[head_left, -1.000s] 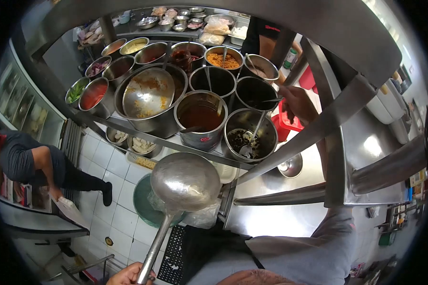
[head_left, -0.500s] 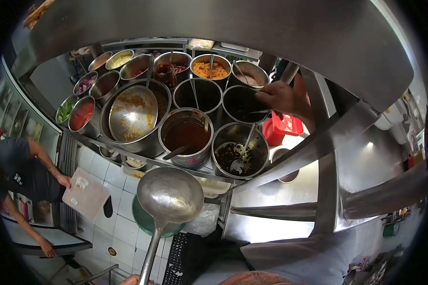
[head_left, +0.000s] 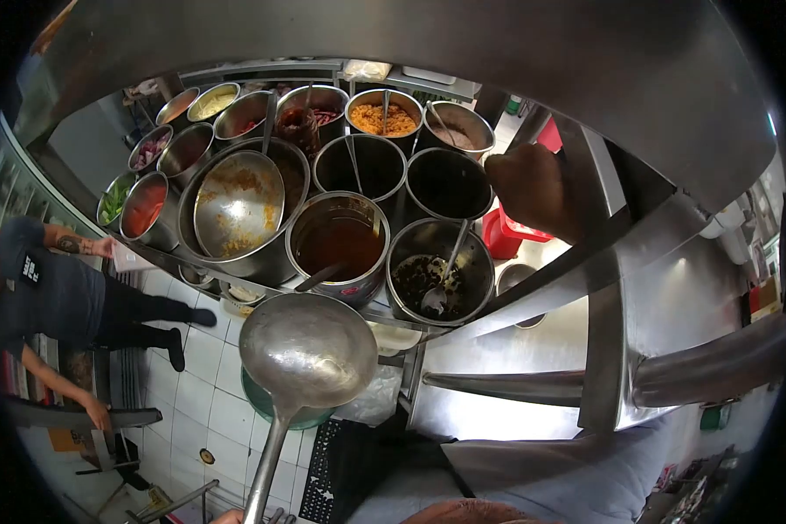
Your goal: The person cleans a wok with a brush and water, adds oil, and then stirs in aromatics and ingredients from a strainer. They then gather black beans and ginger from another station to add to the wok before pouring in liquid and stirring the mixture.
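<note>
At the bottom edge, my left hand [head_left: 229, 517] is closed round the handle of a large steel ladle [head_left: 308, 349]. The ladle's empty, shiny bowl is in front of the pots. My right hand [head_left: 528, 185] is at the right rim of a dark-looking steel pot [head_left: 449, 185]; its fingers are hidden and dark, so what it holds cannot be made out. Nearby stand a pot of red-brown sauce [head_left: 336, 249] with a utensil in it and a pot of dark bits in liquid [head_left: 428, 275] with a spoon.
Several steel containers of chopped food fill the rack, and a wide pan [head_left: 240, 205] rests at its left. A red container [head_left: 501, 234] sits beyond the metal bar [head_left: 533, 293]. At the left a person [head_left: 57, 284] stands holding a pale container [head_left: 131, 256].
My right hand has turned and moved slightly right; the utensil seen at its fingers no longer shows. The person at the left has shifted, with the pale container now higher. The ladle has moved slightly.
</note>
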### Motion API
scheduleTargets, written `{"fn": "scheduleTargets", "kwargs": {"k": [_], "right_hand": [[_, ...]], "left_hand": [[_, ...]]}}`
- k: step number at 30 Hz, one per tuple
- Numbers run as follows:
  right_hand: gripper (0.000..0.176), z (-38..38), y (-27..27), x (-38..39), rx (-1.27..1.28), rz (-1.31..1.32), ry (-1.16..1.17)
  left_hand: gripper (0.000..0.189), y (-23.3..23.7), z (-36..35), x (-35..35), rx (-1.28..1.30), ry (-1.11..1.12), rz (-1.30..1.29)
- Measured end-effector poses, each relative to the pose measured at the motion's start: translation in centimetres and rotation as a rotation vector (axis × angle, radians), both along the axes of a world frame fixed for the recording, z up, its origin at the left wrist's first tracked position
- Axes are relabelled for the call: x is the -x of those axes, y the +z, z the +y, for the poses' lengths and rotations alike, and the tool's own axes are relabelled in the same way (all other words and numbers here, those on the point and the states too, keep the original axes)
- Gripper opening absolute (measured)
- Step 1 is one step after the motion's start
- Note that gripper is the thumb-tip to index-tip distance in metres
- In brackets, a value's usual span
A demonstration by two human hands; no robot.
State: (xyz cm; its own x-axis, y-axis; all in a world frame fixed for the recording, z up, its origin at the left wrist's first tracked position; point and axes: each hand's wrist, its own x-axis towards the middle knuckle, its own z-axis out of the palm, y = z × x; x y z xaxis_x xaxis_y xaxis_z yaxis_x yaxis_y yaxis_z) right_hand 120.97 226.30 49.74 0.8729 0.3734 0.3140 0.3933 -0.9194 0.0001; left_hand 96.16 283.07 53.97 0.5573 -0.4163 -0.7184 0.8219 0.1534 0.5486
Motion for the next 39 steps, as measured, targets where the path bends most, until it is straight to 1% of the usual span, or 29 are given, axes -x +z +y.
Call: {"fn": "scheduleTargets", "kwargs": {"k": [4, 7, 10, 11, 12, 13, 14, 15, 16, 17, 18, 19, 20, 22, 24, 26, 27, 30, 33, 36, 37, 39], "right_hand": [[0.018, 1.4, 0.9, -0.6, 0.189, 0.019, 0.014], [0.017, 1.9, 1.4, -1.0, 0.240, 0.073, -0.003], [0.017, 1.6, 1.9, -1.3, 0.185, 0.165, -0.027], [0.016, 1.3, 2.0, -1.6, 0.146, 0.195, -0.037], [0.016, 1.0, 2.1, -1.8, 0.103, 0.233, -0.051], [0.016, 0.6, 2.1, -2.1, 0.040, 0.281, -0.072], [0.016, 0.2, 2.1, -2.4, -0.075, 0.375, -0.096], [0.016, -0.4, 1.8, -2.7, -0.256, 0.513, -0.139], [0.016, -0.7, 1.9, -2.7, -0.493, 0.700, -0.173], [0.018, -0.9, 2.0, -2.6, -0.730, 0.864, -0.238], [0.018, 0.2, 3.8, -1.8, -0.784, 0.933, -0.302], [0.018, 1.2, 6.4, -0.5, -0.834, 1.003, -0.365], [0.018, 1.7, 7.2, 0.2, -0.870, 1.010, -0.372], [0.019, 1.8, 7.9, 0.9, -0.921, 0.996, -0.382], [0.019, 1.2, 7.4, 1.5, -0.978, 0.987, -0.401], [0.020, 0.5, 7.1, 1.9, -1.021, 0.975, -0.416], [0.020, 0.2, 7.0, 2.1, -1.042, 0.968, -0.425], [0.020, -0.6, 6.9, 2.4, -1.096, 0.944, -0.448], [0.021, -1.4, 7.1, 2.8, -1.145, 0.903, -0.467], [0.022, -1.9, 6.9, 2.8, -1.197, 0.826, -0.481], [0.022, -1.7, 6.6, 2.7, -1.207, 0.776, -0.478], [0.023, -0.5, 6.0, 2.1, -1.168, 0.559, -0.428]], "left_hand": [[0.047, 2.4, -0.2, 0.6, -0.172, 0.022, -0.086], [0.044, 4.6, -0.3, 1.3, -0.321, 0.060, -0.159], [0.041, 7.1, -0.3, 1.6, -0.416, 0.081, -0.227], [0.040, 7.8, -0.5, 1.2, -0.409, 0.075, -0.245], [0.044, 8.6, -0.7, 0.6, -0.337, 0.059, -0.250], [0.049, 9.4, -1.0, 0.0, -0.265, 0.043, -0.253], [0.053, 9.9, -1.2, -0.7, -0.194, 0.030, -0.258], [0.057, 10.2, -0.9, -1.2, -0.149, 0.022, -0.217], [0.052, 10.0, -1.2, -1.5, -0.062, 0.051, -0.289], [0.051, 10.0, -1.1, -2.2, -0.024, 0.003, -0.336], [0.049, 10.4, -1.6, -3.4, 0.015, -0.043, -0.383], [0.046, 10.9, -2.6, -4.1, 0.038, -0.028, -0.362], [0.043, 11.7, -4.2, -5.1, 0.062, -0.014, -0.340], [0.043, 11.2, -4.0, -7.6, 0.053, 0.052, -0.418], [0.043, 10.7, -6.0, -10.6, 0.144, -0.002, -0.466], [0.050, 11.7, -9.0, -12.7, -0.084, -0.048, -0.499], [0.050, 11.6, -11.0, -13.0, -0.174, -0.009, -0.610], [0.044, 11.1, -12.4, -15.4, -0.064, -0.099, -0.596], [0.044, 10.8, -13.5, -17.1, 0.015, -0.129, -0.587], [0.043, 10.5, -13.9, -18.0, 0.076, -0.109, -0.499], [0.044, 10.4, -13.9, -18.2, 0.101, -0.107, -0.457], [0.046, 10.1, -13.6, -18.8, 0.212, -0.128, -0.393]]}}
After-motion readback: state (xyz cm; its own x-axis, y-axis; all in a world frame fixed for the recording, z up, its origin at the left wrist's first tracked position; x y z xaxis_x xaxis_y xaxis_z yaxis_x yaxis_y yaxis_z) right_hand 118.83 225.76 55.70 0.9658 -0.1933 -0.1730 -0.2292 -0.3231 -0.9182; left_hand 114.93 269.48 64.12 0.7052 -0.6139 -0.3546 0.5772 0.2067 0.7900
